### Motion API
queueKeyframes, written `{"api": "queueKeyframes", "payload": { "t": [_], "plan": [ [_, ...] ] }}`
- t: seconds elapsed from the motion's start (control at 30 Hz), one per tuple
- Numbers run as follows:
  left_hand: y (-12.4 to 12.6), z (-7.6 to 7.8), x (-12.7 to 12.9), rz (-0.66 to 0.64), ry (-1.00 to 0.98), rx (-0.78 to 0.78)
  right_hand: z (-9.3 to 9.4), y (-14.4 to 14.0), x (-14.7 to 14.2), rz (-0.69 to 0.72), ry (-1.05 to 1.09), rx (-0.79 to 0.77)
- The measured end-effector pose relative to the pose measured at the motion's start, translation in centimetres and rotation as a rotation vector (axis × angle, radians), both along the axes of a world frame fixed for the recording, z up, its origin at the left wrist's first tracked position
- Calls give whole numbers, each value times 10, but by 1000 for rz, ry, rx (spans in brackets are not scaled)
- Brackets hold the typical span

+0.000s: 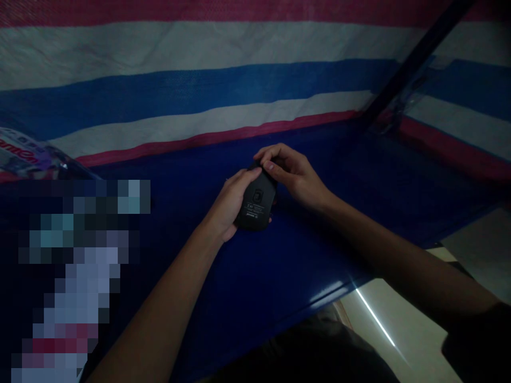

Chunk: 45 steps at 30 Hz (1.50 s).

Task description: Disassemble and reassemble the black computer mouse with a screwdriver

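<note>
A black palm-sized device [255, 205] with rounded edges is held just above the blue table surface, its labelled face turned up toward me. That face carries a raised emblem and small pale print too dim to read. My left hand [232, 198] is closed around its left side, the thumb lying along the upper edge and other fingers hidden beneath. At the device's top end, my right hand [293, 173] is closed in a pinch, thumb and forefinger together at the edge. Whether anything small lies between those fingertips is hidden.
The dark blue tabletop [255, 276] ends at a near edge toward my lap. Striped sheeting [199, 90] hangs behind, and a dark slanted pole [415, 64] stands at the right rear. A clear printed package [27, 151] lies at left, near a pixelated area.
</note>
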<state>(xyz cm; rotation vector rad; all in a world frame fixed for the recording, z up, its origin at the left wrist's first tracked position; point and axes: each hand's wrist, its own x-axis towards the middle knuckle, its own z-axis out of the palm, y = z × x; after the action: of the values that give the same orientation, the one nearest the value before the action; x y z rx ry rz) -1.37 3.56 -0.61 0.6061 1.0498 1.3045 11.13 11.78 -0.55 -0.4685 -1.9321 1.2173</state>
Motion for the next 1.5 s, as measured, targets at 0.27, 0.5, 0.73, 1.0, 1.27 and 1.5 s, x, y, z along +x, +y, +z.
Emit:
{"api": "queueKeyframes", "payload": {
  "t": [0.27, 0.5, 0.73, 1.0, 1.27, 1.5],
  "plan": [
    [3, -2, 1, -1, 1, -13, -8, 1, 0, -151, -76, 330],
    [3, -4, 0, -6, 25, 10, -2, -3, 3, -273, -215, 526],
    [3, -6, 1, 24, 68, 30, 0, -4, 5, -242, -217, 441],
    [2, -9, 3, 17, 69, 83, -2, -1, -1, 29, 77, -159],
    [-1, 0, 0, -131, -55, -9, 0, -7, 0, 110, 23, -209],
    [4, 11, -26, 209, -45, 61, 0, -5, 1, -59, -439, 270]
  ]
}}
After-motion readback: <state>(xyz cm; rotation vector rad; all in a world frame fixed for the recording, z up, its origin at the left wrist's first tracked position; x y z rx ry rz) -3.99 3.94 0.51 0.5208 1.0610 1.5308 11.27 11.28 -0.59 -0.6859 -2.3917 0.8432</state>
